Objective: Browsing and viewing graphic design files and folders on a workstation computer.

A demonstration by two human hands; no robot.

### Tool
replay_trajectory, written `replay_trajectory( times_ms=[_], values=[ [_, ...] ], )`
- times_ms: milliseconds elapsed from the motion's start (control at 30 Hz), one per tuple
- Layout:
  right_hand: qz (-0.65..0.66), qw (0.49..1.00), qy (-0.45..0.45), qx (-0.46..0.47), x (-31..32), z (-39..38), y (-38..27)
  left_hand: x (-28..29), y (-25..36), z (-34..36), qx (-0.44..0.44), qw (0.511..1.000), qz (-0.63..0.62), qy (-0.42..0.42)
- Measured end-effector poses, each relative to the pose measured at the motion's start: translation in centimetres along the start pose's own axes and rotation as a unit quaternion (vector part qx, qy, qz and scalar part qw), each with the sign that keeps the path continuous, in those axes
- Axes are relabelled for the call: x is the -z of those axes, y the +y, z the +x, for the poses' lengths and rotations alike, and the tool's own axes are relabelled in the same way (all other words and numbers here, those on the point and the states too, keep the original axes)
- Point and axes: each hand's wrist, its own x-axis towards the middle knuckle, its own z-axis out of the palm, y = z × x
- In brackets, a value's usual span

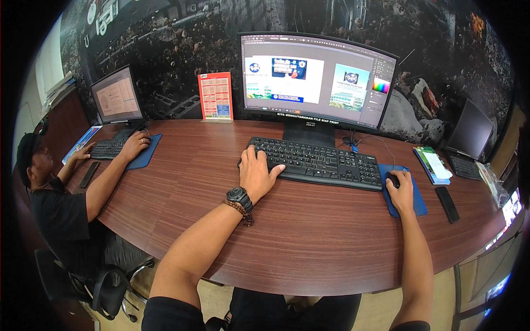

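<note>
My left hand (257,175) lies spread over the left end of a black keyboard (320,162), its fingertips on the keys and the thumb stretched to the right. A black watch (239,197) and a brown bead bracelet (238,208) circle that wrist. On a blue mouse pad (417,199) my right hand (402,191) is wrapped round a black computer mouse (392,180), which it partly hides. Behind the keyboard stands a wide monitor (317,77) with a graphics program and several page layouts on its screen.
At the left a seated person (61,209) works at another keyboard (108,148) and monitor (117,96). A red calendar (216,96) stands upright between the screens. A dark phone (447,204), booklets (432,165) and a laptop (472,132) lie on the brown desk (309,237) at the right.
</note>
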Motion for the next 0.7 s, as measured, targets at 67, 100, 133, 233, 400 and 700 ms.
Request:
replay_trajectory(
  times_ms=[67,100,133,233,400,700],
  values=[
    [0.002,1.0,-0.001,-0.003,0.0,0.0,-0.2,0.1,-0.1,0.0,-0.005,1.0,0.002,0.001],
    [0.004,1.0,-0.002,-0.005,0.0,0.0,-0.2,0.0,-0.1,0.0,-0.002,1.0,0.01,-0.001],
    [0.004,1.0,-0.002,-0.005,0.0,-0.1,-0.2,0.0,-0.2,0.1,0.001,1.0,0.018,-0.003],
    [0.003,1.0,-0.002,-0.005,-0.1,-0.1,0.0,0.0,0.0,0.1,0.008,1.0,0.018,-0.015],
    [-0.006,1.0,0.007,0.0,-0.1,0.0,0.1,-0.6,0.0,-0.2,-0.004,0.999,0.033,0.007],
    [-0.002,1.0,0.006,0.004,-0.3,0.1,0.5,-1.1,-0.3,-0.1,0.001,0.999,0.032,-0.001]
  ],
)
